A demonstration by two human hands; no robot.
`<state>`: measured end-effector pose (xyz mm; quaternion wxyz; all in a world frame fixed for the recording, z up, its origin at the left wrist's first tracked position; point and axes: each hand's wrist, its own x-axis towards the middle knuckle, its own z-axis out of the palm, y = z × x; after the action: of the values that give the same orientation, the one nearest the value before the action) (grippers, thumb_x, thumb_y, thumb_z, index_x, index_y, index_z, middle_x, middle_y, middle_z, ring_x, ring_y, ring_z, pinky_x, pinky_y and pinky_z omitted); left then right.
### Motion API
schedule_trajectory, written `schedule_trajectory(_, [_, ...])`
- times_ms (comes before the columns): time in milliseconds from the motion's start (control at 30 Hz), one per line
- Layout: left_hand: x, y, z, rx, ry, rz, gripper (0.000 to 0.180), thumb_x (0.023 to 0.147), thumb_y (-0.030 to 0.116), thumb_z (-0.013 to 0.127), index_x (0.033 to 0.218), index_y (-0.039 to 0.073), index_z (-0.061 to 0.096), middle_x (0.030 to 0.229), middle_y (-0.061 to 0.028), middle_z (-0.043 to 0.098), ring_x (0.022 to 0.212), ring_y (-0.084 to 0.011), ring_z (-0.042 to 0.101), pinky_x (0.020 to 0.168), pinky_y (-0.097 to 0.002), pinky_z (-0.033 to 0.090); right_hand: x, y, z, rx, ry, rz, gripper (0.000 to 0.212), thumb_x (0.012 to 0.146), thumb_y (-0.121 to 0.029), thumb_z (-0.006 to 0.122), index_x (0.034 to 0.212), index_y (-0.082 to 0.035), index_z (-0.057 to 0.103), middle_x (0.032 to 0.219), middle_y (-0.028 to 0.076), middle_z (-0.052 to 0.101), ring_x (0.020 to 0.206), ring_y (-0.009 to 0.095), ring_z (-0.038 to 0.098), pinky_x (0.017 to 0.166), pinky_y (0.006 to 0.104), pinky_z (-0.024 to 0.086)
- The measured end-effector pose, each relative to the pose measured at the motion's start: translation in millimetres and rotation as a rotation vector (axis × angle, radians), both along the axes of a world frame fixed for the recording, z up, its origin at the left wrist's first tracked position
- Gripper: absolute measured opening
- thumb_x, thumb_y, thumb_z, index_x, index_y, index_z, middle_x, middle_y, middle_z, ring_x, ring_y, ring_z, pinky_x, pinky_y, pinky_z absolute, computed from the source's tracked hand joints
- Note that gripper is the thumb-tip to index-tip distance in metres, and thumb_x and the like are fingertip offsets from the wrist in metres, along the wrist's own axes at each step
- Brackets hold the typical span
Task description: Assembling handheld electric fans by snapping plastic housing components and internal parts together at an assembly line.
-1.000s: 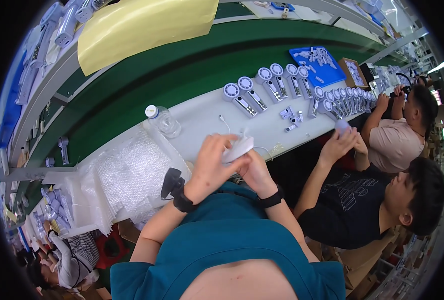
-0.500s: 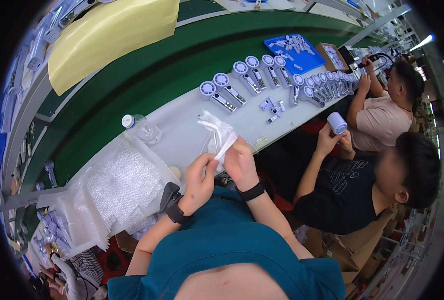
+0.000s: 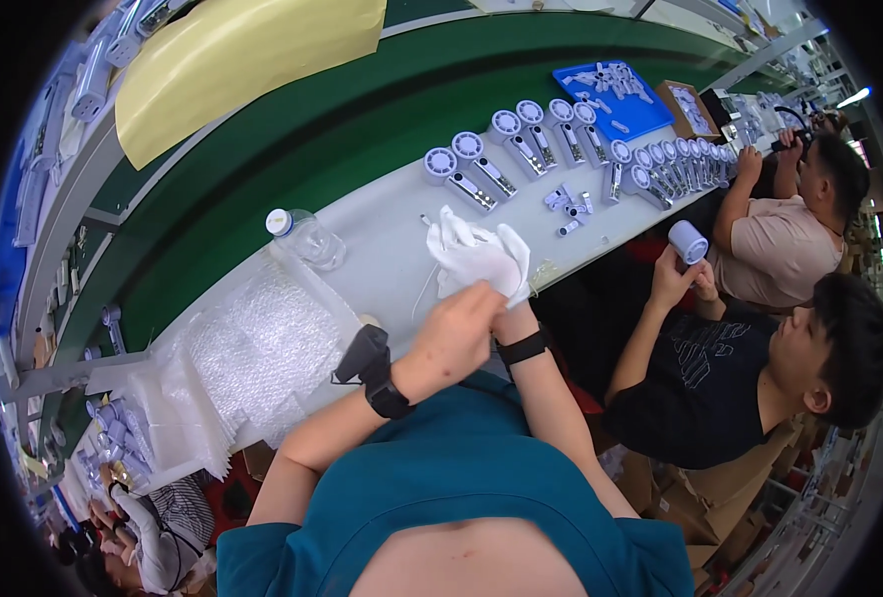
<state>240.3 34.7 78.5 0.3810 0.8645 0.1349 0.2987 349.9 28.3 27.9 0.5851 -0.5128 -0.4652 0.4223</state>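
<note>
A white fabric glove covers most of my right hand, which is held over the white worktop with its gloved fingers loosely extended. My left hand pinches the glove's cuff at the right wrist, its fingers closed. Bare skin shows between the cuff and the black band on my right wrist. Past the glove, handheld fans with pale purple round heads lie in a row along the worktop. Small purple-and-dark parts form a cluster to the right of the glove.
A clear bottle with a white cap and bubble wrap lie to my left. A green belt runs behind the worktop. At far right are a blue tray of small parts and a co-worker holding a purple cylindrical piece.
The glove, bunched between both hands before, is now spread over my right hand. My left hand has moved right, to the cuff. The view has shifted slightly.
</note>
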Motion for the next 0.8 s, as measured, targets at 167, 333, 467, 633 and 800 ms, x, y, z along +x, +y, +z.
schedule_trajectory(167, [-21, 14, 0, -0.257, -0.025, 0.141, 0.011, 0.077, -0.006, 0.050, 0.086, -0.001, 0.053, 0.073, -0.0138, 0.048, 0.063, -0.0303, 0.051, 0.056, -0.0332, 0.042, 4, -10, 25, -0.203, 1.274, 0.189, 0.055, 0.094, -0.043, 0.029, 0.127, 0.001, 0.036, 0.132, 0.013, 0.037, 0.117, 0.026, 0.039, 0.096, 0.0355, 0.035])
schedule_trajectory(333, [-32, 4, -2, -0.343, -0.045, 0.171, 0.008, 0.078, -0.004, 0.052, 0.085, 0.000, 0.055, 0.074, -0.0120, 0.048, 0.057, -0.0259, 0.049, 0.053, -0.0315, 0.041, -13, 2, 20, -0.221, 1.401, 0.187, 0.057, 0.094, -0.046, 0.026, 0.125, 0.000, 0.037, 0.136, 0.014, 0.033, 0.119, 0.027, 0.037, 0.101, 0.0341, 0.031])
schedule_trajectory(467, [-24, -11, 3, -0.121, 0.067, 0.035, 0.016, 0.078, -0.004, 0.054, 0.092, 0.001, 0.057, 0.079, -0.0111, 0.051, 0.066, -0.0232, 0.053, 0.059, -0.0301, 0.043, -32, 16, -25, 0.229, 1.897, 0.318, 0.050, 0.093, -0.043, 0.033, 0.120, -0.001, 0.040, 0.135, 0.015, 0.033, 0.120, 0.026, 0.039, 0.102, 0.0344, 0.030])
schedule_trajectory(633, [-45, 25, 2, 0.007, -0.087, 0.216, 0.027, 0.077, 0.007, 0.061, 0.102, 0.000, 0.054, 0.094, -0.0136, 0.053, 0.085, -0.0296, 0.051, 0.073, -0.0329, 0.043, -19, 24, 44, -0.042, 1.543, 0.109, 0.035, 0.086, -0.027, 0.047, 0.114, -0.006, 0.045, 0.118, 0.008, 0.046, 0.109, 0.018, 0.046, 0.096, 0.0422, 0.031])
schedule_trajectory(800, [-47, 77, -12, -0.456, -0.195, 0.563, 0.022, 0.081, 0.017, 0.063, 0.096, 0.001, 0.057, 0.086, -0.0122, 0.056, 0.077, -0.0192, 0.053, 0.066, -0.0273, 0.042, -39, 8, 71, -0.114, 1.374, -0.002, 0.032, 0.085, -0.022, 0.051, 0.113, -0.009, 0.046, 0.113, 0.005, 0.050, 0.106, 0.015, 0.048, 0.095, 0.0453, 0.031])
